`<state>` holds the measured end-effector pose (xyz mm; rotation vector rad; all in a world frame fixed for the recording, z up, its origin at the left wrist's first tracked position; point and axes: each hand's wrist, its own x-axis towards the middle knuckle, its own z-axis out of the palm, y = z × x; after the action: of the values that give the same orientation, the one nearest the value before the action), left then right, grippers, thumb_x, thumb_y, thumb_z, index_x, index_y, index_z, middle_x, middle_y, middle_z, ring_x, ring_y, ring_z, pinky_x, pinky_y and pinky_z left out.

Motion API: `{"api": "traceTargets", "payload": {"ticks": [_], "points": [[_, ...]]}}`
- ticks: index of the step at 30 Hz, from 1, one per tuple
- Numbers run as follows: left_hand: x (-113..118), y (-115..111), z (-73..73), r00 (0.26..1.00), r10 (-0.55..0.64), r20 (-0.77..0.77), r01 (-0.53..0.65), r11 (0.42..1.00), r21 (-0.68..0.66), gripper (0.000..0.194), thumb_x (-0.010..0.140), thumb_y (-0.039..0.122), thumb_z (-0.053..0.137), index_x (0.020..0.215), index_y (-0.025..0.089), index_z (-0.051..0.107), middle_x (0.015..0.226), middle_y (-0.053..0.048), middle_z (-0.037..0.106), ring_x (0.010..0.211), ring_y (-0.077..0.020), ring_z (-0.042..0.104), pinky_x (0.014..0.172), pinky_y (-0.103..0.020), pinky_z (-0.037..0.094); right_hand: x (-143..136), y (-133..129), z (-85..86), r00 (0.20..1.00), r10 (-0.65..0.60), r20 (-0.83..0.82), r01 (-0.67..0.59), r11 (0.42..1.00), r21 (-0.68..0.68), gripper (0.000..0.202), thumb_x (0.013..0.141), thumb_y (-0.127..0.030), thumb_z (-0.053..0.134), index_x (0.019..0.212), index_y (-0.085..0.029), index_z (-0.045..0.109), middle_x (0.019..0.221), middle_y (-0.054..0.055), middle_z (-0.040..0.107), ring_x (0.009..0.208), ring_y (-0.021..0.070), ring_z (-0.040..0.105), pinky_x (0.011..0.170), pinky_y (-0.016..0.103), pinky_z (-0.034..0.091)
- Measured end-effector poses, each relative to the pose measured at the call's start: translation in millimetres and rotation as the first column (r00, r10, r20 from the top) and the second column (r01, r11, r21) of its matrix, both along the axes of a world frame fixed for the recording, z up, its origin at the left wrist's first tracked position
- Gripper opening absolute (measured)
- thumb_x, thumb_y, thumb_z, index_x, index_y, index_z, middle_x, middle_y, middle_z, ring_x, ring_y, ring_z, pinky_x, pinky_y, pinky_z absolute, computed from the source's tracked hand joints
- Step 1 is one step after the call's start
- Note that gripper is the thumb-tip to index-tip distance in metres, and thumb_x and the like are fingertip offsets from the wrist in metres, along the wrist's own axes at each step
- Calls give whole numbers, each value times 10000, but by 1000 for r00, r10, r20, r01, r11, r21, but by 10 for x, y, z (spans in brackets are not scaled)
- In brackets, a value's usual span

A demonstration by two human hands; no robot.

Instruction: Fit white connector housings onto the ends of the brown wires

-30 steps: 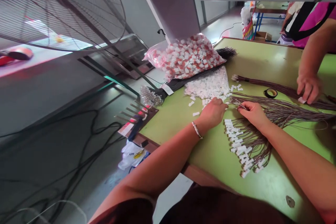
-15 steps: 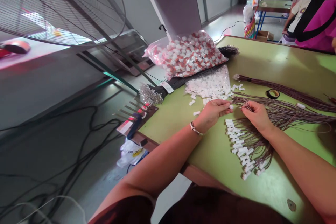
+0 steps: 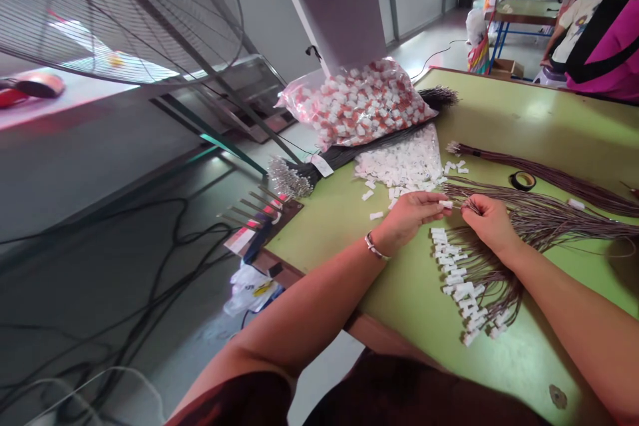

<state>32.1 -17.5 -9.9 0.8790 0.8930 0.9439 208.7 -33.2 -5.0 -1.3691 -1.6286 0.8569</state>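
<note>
Between the fingertips of my left hand (image 3: pixel 417 211) is a small white plastic connector housing (image 3: pixel 446 204). My right hand (image 3: pixel 490 221) is closed on thin brown wires (image 3: pixel 472 206), just to the right of the housing. A wire appears to run from the right fingers to the housing; how far it enters is too small to tell. Under and beside my right hand lie many brown wires (image 3: pixel 544 219). Below the hands, a row of white connectors (image 3: pixel 455 273) sits on wire ends on the green table (image 3: pixel 379 293).
Behind the hands are loose white housings in a clear bag (image 3: pixel 399 163), a bag of white and orange parts (image 3: pixel 367 103) and a black wire bundle (image 3: pixel 344 154). A tape roll (image 3: pixel 522 180) lies right. A fan (image 3: pixel 124 20) stands left; a person (image 3: pixel 606 46) is across the table.
The white housing in my left fingers has come closer to my right hand and shows more fully. My right hand keeps its hold on the wires. The view has shifted slightly.
</note>
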Motion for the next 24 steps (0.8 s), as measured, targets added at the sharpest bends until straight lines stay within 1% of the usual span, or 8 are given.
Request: {"api": "traceTargets", "payload": {"ticks": [4, 8, 12, 17, 20, 24], "points": [[19, -4, -29, 997, 9, -75, -4, 997, 75, 242, 642, 126, 739, 875, 107, 677, 784, -64, 722, 709, -130, 681, 711, -257, 524, 3, 1, 1, 1000, -4, 4, 4, 1000, 10, 173, 676, -292, 510, 551, -183, 459, 507, -40, 379, 508, 89, 325, 484, 227, 265], [48, -10, -25, 994, 18, -105, -9, 996, 86, 219, 652, 126, 730, 865, 111, 677, 711, -44, 711, 681, -129, 678, 669, -243, 526, 0, 1, -4, 1000, 9, 14, -10, 1000, 9, 173, 676, -291, 507, 550, -185, 457, 506, -42, 380, 501, 87, 323, 479, 229, 258], [46, -9, -26, 993, 12, -116, -2, 997, 79, 239, 644, 147, 750, 869, 109, 678, 696, -34, 705, 671, -128, 677, 680, -250, 529, 2, 3, -20, 1000, 9, 16, -10, 1000, 15, 174, 676, -284, 506, 544, -186, 450, 505, -45, 380, 501, 86, 322, 481, 231, 255], [28, 6, -45, 993, 22, -120, -11, 996, 90, 270, 641, 246, 775, 853, 107, 680, 695, -46, 703, 657, -134, 671, 706, -285, 535, 16, 10, -31, 1000, 25, 14, -25, 999, 21, 148, 674, -271, 509, 564, -183, 466, 520, -41, 394, 516, 90, 341, 496, 231, 268], [22, 19, -55, 995, 25, -100, -17, 997, 75, 265, 637, 262, 778, 822, 103, 675, 663, -43, 694, 618, -121, 658, 665, -265, 530, 17, 9, -20, 1000, 17, -9, -17, 1000, 25, 149, 676, -278, 509, 567, -182, 475, 524, -40, 390, 518, 91, 339, 501, 232, 280], [12, 25, -67, 995, -19, -99, 28, 995, 94, 275, 633, 281, 778, 810, 101, 670, 645, -35, 685, 546, -105, 638, 564, -226, 512, 11, 9, -16, 999, 37, 1, -37, 998, 45, 125, 669, -255, 502, 570, -180, 483, 521, -40, 407, 519, 90, 347, 500, 226, 283]]}}
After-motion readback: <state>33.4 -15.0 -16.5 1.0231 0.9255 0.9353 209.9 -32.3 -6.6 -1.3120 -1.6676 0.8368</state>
